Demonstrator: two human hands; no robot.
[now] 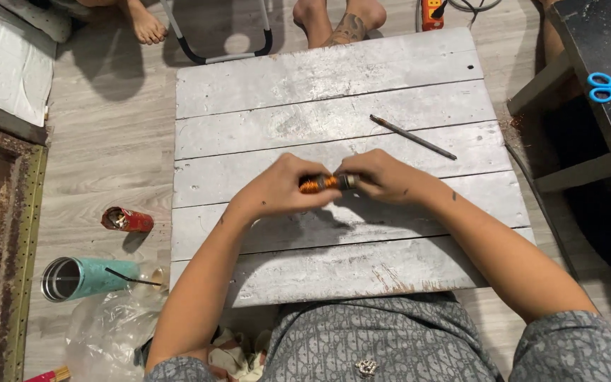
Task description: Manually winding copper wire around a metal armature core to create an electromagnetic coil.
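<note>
Crosswise, both left hand [279, 189] and right hand [383, 177] clench the orange-wound rod [328, 183], lying left-right

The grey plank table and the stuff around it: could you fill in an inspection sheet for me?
Surface: worn grey plank table, paint chipped at the near edge.
Job's things: small orange wire-wound spool, held over the table.
Clutter: thin dark rod on the table; teal tumbler, red can and clear plastic bag on the floor.
Hands: left hand and right hand both grip the spool.
Cables: cords by an orange power strip.
Surroundings: blue scissors on a dark side table; other people's bare feet.
</note>
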